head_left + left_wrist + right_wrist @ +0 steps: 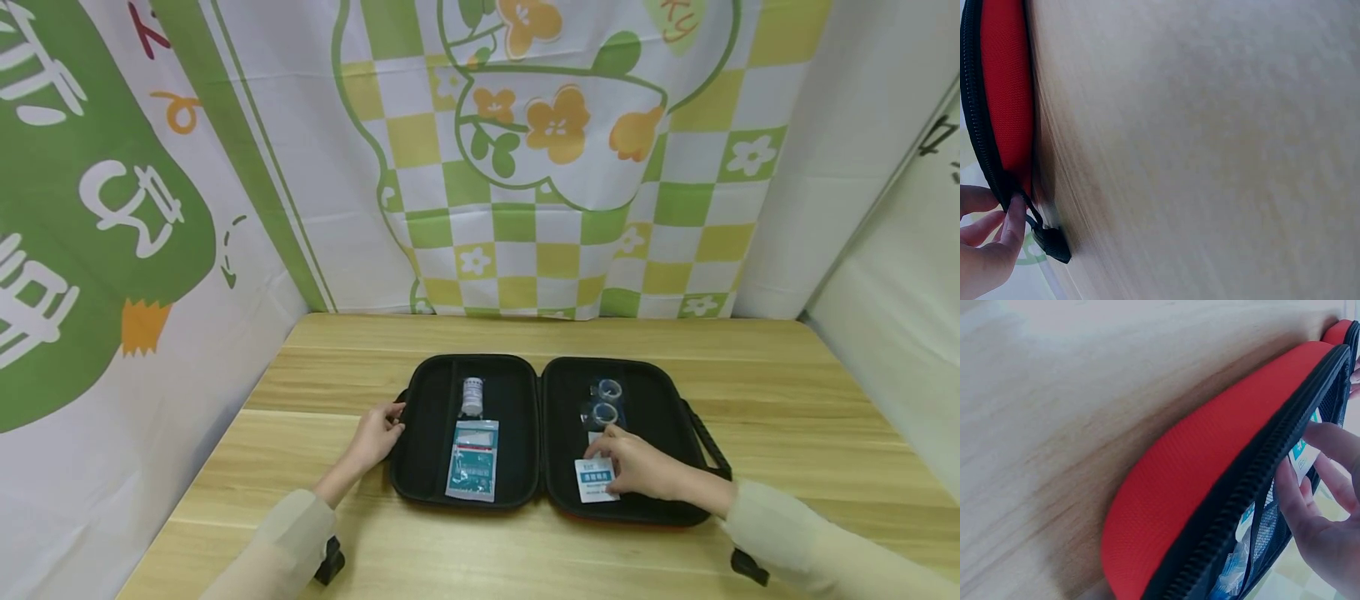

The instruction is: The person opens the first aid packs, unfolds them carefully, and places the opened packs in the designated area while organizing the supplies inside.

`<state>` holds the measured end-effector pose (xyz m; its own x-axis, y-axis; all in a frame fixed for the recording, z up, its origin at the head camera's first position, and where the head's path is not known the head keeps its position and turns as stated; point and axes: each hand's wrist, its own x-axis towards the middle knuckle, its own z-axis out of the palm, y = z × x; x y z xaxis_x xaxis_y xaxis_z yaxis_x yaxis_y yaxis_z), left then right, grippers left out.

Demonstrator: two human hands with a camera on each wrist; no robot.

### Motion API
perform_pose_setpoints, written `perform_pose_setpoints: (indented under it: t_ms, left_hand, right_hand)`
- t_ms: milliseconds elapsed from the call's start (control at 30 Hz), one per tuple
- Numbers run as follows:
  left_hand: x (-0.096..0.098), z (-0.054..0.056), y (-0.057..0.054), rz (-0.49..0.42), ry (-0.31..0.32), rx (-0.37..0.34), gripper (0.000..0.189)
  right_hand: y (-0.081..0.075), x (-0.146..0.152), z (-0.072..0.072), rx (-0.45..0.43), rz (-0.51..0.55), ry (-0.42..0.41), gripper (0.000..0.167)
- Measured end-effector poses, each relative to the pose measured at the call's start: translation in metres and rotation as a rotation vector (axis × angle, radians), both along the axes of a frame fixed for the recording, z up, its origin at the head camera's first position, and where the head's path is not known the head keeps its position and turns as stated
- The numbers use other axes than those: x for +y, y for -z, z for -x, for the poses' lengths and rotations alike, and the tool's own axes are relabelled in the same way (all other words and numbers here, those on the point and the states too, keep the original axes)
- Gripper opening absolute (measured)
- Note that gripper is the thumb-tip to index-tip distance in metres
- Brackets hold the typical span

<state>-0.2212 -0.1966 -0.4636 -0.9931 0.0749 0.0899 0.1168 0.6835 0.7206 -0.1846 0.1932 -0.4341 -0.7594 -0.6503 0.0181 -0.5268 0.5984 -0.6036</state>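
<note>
An unzipped first-aid case (420, 442) lies spread on the table, black inside and red outside. My left hand (378, 433) holds its left rim; in the left wrist view the fingers (1015, 219) are at the zipper edge beside a black pull (1052, 244). My right hand (641, 467) pinches a small white sachet with teal print (597, 481) over the right half's near part. Another white piece partly shows behind it. Two ring-shaped rolls in clear wrap (604, 414) lie farther back. In the left half are a small white bottle (472, 397) and a teal packet (472, 475).
The wooden table (315, 367) extends around the case. A black carry handle (707, 437) sticks out on the case's right side. Printed cloth (540, 250) hangs behind the table's far edge, with more cloth at both sides.
</note>
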Motion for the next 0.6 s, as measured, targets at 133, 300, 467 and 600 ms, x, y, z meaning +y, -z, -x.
perform_pose_setpoints:
  t_ms: [133, 300, 467, 600]
  left_hand:
    - [0.000, 0.000, 0.000, -0.006, 0.000, -0.001, 0.034]
    - [0.000, 0.000, 0.000, -0.005, -0.007, -0.002, 0.034]
    - [0.000, -0.001, 0.000, -0.002, -0.002, 0.011, 0.033]
    - [0.000, -0.001, 0.000, -0.007, -0.007, 0.007, 0.033]
  right_hand:
    - [-0.001, 0.002, -0.001, 0.012, 0.021, 0.016, 0.032]
    - [-0.004, 0.005, -0.001, -0.051, 0.028, 0.075, 0.024]
    - [-0.006, 0.011, 0.000, -0.082, 0.057, 0.093, 0.022]
    - [-0.006, 0.016, 0.001, -0.148, 0.121, 0.121, 0.020]
